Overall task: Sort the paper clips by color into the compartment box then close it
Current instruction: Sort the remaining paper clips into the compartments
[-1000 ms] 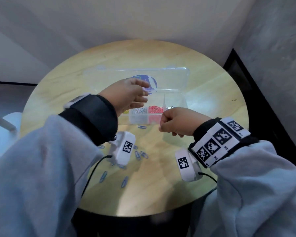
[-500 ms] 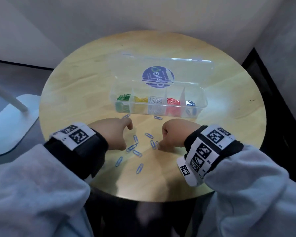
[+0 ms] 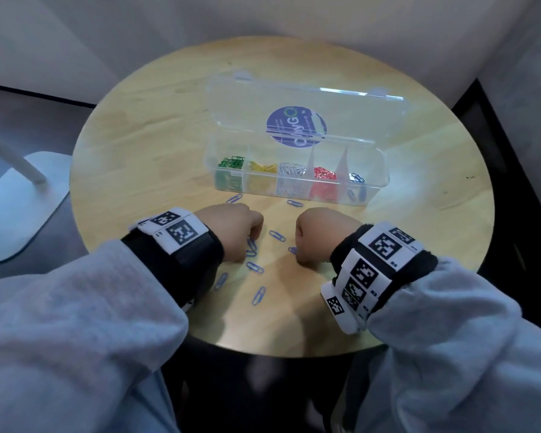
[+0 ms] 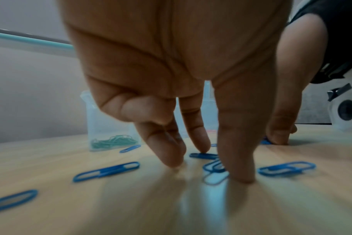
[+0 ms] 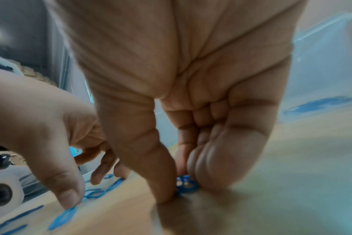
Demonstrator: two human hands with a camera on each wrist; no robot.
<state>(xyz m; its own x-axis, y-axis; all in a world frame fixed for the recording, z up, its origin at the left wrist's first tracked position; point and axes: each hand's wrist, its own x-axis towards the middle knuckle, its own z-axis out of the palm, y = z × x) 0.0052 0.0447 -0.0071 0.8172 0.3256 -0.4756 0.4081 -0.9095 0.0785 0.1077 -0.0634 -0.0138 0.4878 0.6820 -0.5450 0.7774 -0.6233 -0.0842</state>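
Observation:
The clear compartment box (image 3: 378, 182) stands open on the round wooden table (image 3: 144, 151), its lid (image 3: 356, 114) lying back. Its compartments hold green (image 3: 230, 163), yellow, white, red (image 3: 324, 174) and blue clips (image 3: 356, 177). Several blue paper clips (image 3: 277, 235) lie loose in front of it. My left hand (image 3: 252, 242) points down among them, thumb (image 4: 237, 159) and fingertips (image 4: 171, 155) touching the table apart, either side of blue clips (image 4: 214, 167). My right hand (image 3: 297, 254) pinches a blue clip (image 5: 184, 185) between thumb (image 5: 161, 174) and curled fingers against the table.
A white stand base (image 3: 22, 198) sits on the floor to the left. Walls close in behind the table, and a dark gap runs along the right. More blue clips (image 3: 258, 295) lie toward the table's near edge, between my wrists.
Both hands have come down from the box to the loose blue clips near me. In the last half second they barely moved; the right hand now pinches a clip.

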